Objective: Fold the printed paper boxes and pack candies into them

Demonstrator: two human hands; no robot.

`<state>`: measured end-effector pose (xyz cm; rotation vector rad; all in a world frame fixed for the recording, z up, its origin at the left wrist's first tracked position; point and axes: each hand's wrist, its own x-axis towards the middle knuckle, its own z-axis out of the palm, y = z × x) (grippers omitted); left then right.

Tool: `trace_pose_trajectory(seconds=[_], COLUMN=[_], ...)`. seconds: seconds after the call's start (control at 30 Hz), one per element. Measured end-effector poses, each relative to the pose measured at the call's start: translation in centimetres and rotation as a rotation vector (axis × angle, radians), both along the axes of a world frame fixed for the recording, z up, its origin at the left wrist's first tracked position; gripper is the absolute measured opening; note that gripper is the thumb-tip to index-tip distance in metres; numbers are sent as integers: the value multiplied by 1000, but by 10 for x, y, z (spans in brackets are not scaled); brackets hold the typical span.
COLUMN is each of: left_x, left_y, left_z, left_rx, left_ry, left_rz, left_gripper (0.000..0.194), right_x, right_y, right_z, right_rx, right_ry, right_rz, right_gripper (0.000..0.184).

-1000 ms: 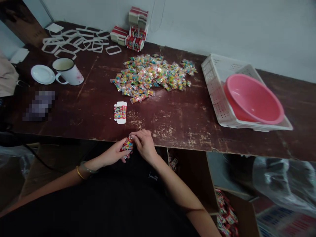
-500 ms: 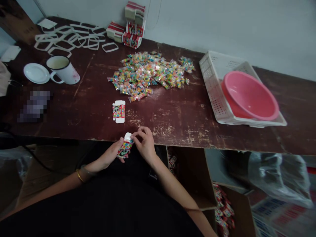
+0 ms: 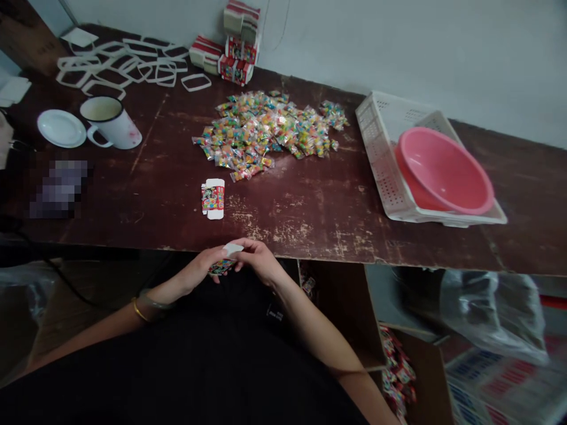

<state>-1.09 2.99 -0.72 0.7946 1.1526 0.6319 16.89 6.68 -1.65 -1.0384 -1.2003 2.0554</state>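
Note:
Both hands meet just below the near edge of the dark wooden table (image 3: pixel 310 212). My left hand (image 3: pixel 201 273) and my right hand (image 3: pixel 259 260) are closed on a small printed cardboard box (image 3: pixel 224 264), red and multicoloured, with a white flap showing at its top. A second small printed box (image 3: pixel 213 198) lies flat on the table a short way beyond the hands. Farther back spreads a heap of colourful wrapped candies (image 3: pixel 266 133).
A white perforated basket (image 3: pixel 381 147) holding a pink bowl (image 3: pixel 443 171) stands at right. A white mug (image 3: pixel 108 121) and saucer (image 3: pixel 61 127) sit at left, white card frames (image 3: pixel 119 65) behind them. Stacked printed boxes (image 3: pixel 233 50) stand by the wall. Cartons and plastic bags lie under the table at right.
The box has turned in my hands: its white flap now faces up and my right fingers lie over it. The view has shifted slightly.

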Motion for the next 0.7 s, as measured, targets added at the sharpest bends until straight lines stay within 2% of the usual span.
trace_pose_trajectory(seconds=[0.1,0.17,0.37,0.47,0.57,0.63,0.7], left_x=[-3,-4,-8,-8,3,16,28], left_y=[5,7,3,1,1,2,5], left_z=[0,-1,0,3,9,13,18], left_rx=[23,24,55,52,-31,-65,-56], left_ry=[36,26,-120,-24,-1,-42,-106], left_rz=[14,36,-38,-65,-116,-175,-252], left_gripper=[40,39,38,35,34,39,44], right_x=[-3,-2,6,4,8,25,59], right_y=[4,8,18,7,-12,-22,-27], right_z=[14,21,16,8,1,4,13], right_rx=[348,449,318,484,639,621,549], right_ry=[-112,-126,-123,-187,-258,-289,-355], right_rz=[29,35,20,-56,-98,-119,-179], right_gripper=[20,22,19,17,25,25,22])
